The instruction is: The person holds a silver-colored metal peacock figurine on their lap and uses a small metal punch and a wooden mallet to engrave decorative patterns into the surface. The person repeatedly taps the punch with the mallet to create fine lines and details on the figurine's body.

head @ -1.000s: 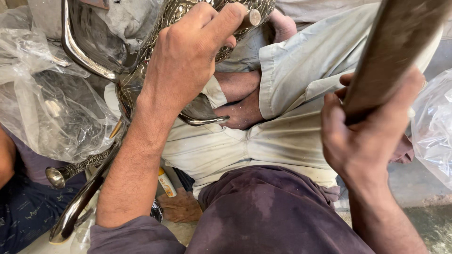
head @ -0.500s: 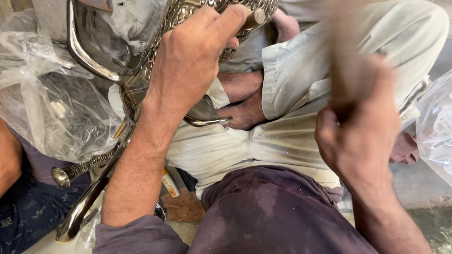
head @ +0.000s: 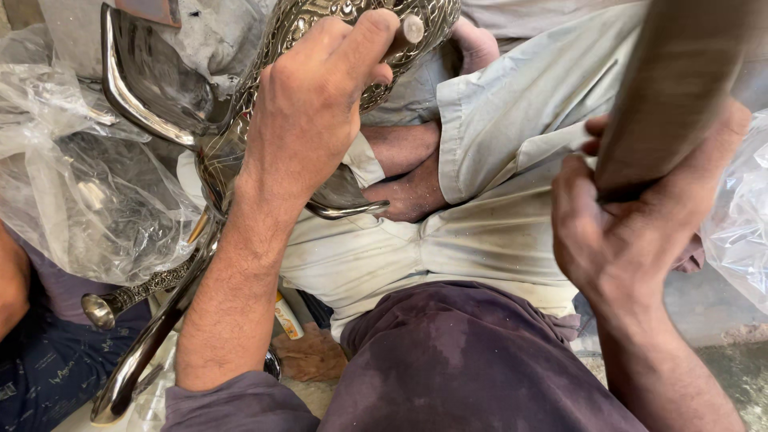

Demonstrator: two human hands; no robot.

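Left hand point(head: 316, 104) presses punch point(head: 410, 30) on carved metal piece point(head: 352, 48) over lap. Right hand point(head: 620, 232) grips wooden mallet point(head: 676, 88), raised high. Carving covers much of piece; smooth shiny parts remain. Plastic bag point(head: 88, 200) beside.

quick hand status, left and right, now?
Left hand: closed, pressing a thin metal punch onto the engraved silver metal piece.
Right hand: closed around a brown wooden mallet handle.
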